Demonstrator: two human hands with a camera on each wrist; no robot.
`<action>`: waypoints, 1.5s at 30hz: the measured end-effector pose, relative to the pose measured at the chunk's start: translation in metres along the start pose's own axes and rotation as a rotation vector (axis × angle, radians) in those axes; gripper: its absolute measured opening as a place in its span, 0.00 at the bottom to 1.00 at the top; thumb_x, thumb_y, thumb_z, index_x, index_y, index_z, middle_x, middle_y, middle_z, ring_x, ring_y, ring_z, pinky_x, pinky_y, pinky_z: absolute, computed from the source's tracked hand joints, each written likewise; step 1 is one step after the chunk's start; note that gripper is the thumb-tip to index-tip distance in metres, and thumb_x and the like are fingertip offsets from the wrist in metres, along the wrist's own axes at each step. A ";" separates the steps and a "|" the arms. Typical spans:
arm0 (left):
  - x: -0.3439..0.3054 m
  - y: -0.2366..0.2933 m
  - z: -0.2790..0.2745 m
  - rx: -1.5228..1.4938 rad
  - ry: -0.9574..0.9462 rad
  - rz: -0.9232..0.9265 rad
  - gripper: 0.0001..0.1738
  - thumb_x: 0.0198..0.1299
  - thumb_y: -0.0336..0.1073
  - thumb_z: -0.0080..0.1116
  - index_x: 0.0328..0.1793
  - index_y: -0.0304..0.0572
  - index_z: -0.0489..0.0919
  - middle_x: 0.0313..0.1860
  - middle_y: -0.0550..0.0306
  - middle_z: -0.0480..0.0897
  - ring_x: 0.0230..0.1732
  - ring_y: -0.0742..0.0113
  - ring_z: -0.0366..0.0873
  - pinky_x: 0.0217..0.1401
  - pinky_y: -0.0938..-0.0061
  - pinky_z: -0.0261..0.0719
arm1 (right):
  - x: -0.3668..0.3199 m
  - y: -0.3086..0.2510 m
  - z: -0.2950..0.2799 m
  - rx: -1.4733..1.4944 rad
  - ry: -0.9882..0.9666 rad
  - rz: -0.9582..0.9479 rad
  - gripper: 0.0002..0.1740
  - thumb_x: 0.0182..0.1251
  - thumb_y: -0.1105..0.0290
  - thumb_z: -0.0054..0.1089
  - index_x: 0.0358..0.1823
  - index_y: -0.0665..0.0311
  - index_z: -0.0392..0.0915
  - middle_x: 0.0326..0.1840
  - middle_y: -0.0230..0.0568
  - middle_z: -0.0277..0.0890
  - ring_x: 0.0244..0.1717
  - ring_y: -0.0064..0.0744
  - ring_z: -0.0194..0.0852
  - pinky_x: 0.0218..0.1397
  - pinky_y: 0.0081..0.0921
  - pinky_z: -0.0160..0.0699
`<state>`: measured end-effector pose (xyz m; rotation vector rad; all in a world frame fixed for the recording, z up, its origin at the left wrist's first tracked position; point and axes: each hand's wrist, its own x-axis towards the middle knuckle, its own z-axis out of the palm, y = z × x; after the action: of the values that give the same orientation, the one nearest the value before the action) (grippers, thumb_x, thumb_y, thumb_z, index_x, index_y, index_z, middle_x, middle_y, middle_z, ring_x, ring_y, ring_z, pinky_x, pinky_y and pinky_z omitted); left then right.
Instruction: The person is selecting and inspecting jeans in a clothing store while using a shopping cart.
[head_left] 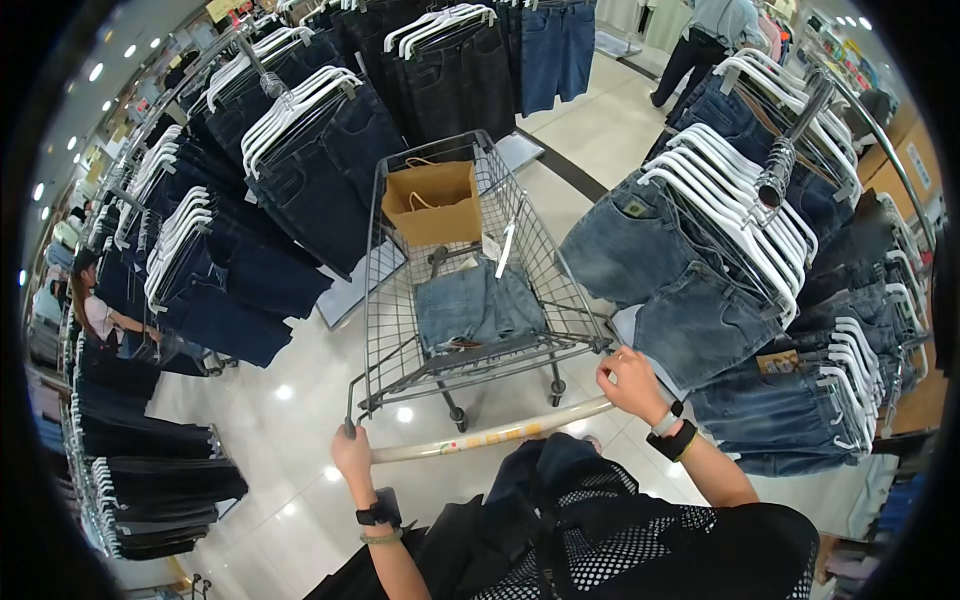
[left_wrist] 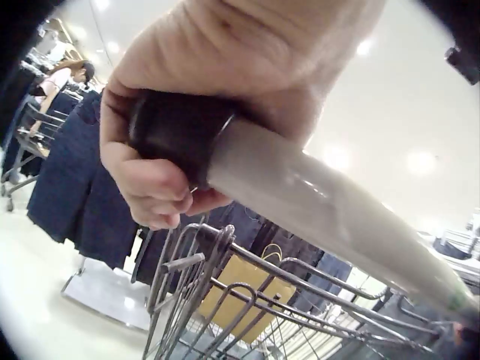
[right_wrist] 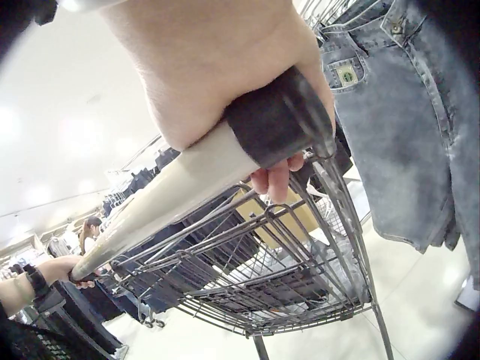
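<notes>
A wire shopping cart [head_left: 487, 362] stands in front of me, with a pale handlebar [head_left: 500, 436] across its near side. My left hand [head_left: 353, 458] grips the bar's left end; in the left wrist view its fingers curl round the black end cap [left_wrist: 180, 135]. At the opposite end, my right hand [head_left: 632, 386] wraps over the other black cap [right_wrist: 279, 116], fingertips showing beneath it. A brown paper bag [head_left: 432, 205] sits in the far part of the cart. Nearer lies folded blue denim [head_left: 480, 305], with a white tag [head_left: 506, 250] above it.
Racks of dark jeans [head_left: 320, 190] on white hangers line the left. Close on the right hang grey-blue denim shorts [head_left: 640, 250]. Tiled floor [head_left: 290, 440] runs around the cart. One person [head_left: 100, 310] stands among the left racks, another [head_left: 705, 45] at the far right.
</notes>
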<state>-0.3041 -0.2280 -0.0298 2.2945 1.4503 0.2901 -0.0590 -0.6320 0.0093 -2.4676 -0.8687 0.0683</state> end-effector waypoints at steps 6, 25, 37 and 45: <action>0.020 0.020 0.010 0.021 -0.007 0.014 0.15 0.53 0.40 0.56 0.33 0.31 0.79 0.26 0.37 0.80 0.32 0.40 0.79 0.38 0.55 0.75 | 0.005 0.011 -0.001 -0.018 0.052 0.031 0.08 0.54 0.67 0.56 0.23 0.63 0.80 0.23 0.35 0.78 0.37 0.36 0.74 0.42 0.35 0.68; 0.086 0.093 0.044 0.003 -0.055 0.134 0.18 0.48 0.42 0.59 0.37 0.31 0.82 0.27 0.39 0.82 0.32 0.43 0.82 0.39 0.58 0.77 | 0.009 0.031 -0.007 -0.029 0.145 0.189 0.09 0.53 0.67 0.57 0.22 0.64 0.80 0.21 0.38 0.76 0.35 0.39 0.74 0.40 0.37 0.69; 0.162 0.151 0.079 -0.039 -0.192 0.118 0.19 0.48 0.43 0.60 0.40 0.35 0.83 0.31 0.38 0.83 0.37 0.42 0.82 0.42 0.56 0.77 | 0.044 0.039 -0.008 -0.093 0.239 0.274 0.09 0.53 0.69 0.56 0.20 0.64 0.77 0.19 0.38 0.75 0.34 0.40 0.73 0.38 0.37 0.68; 0.223 0.193 0.108 0.005 -0.185 0.227 0.19 0.48 0.44 0.60 0.39 0.35 0.83 0.27 0.42 0.83 0.34 0.44 0.82 0.41 0.58 0.77 | 0.082 0.042 -0.007 -0.079 0.261 0.365 0.09 0.54 0.68 0.56 0.20 0.63 0.78 0.21 0.37 0.76 0.33 0.40 0.73 0.39 0.37 0.67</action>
<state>-0.0077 -0.1245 -0.0495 2.4207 1.1050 0.1347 0.0318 -0.6144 0.0047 -2.6045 -0.3127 -0.1599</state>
